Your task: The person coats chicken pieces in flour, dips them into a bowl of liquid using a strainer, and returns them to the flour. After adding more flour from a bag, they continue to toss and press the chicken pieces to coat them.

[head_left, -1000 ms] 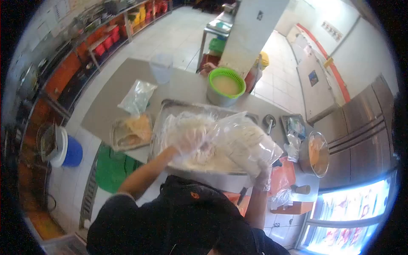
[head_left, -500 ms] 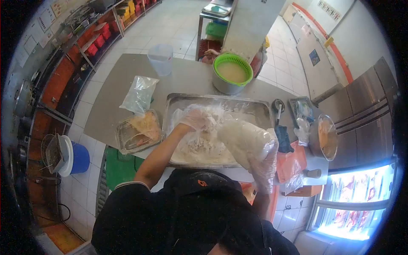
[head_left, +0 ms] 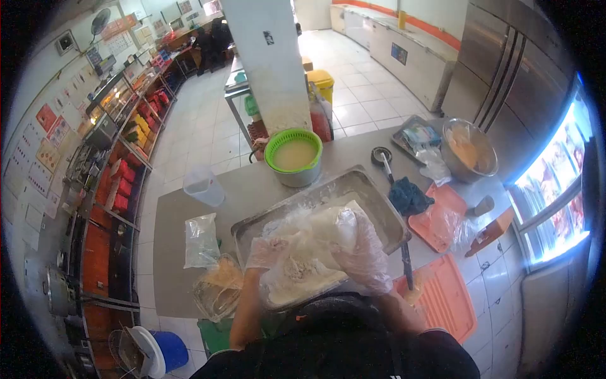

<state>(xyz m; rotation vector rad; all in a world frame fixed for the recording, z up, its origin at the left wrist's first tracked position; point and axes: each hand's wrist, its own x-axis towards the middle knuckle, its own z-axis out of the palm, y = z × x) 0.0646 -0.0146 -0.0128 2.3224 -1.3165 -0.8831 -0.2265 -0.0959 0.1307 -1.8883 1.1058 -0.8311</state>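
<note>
A clear plastic bag of white flour [head_left: 341, 224] lies tilted over a metal tray [head_left: 372, 183], its mouth pointing left. My right hand [head_left: 366, 262], in a clear plastic glove, grips the bag's fuller end from the right. On the left, my gloved left hand [head_left: 267, 252] has its fingers curled at the loose plastic by the bag's mouth. Loose flour [head_left: 300, 268] is heaped in the tray between my hands. Some of the left fingertips are hard to make out against the plastic and flour.
Behind the tray stands a pot with a green strainer [head_left: 293, 151]; left are a clear jug [head_left: 203, 187], a plastic bag [head_left: 201, 240] and a food container [head_left: 221, 287]. Rightward are a dark cloth [head_left: 409, 197], an orange tray [head_left: 440, 211] and a metal bowl [head_left: 469, 151].
My view has tilted up and turned. The left hand has moved from over the flour to the tray's left side. The flour bag has shifted and lies more level across the tray.
</note>
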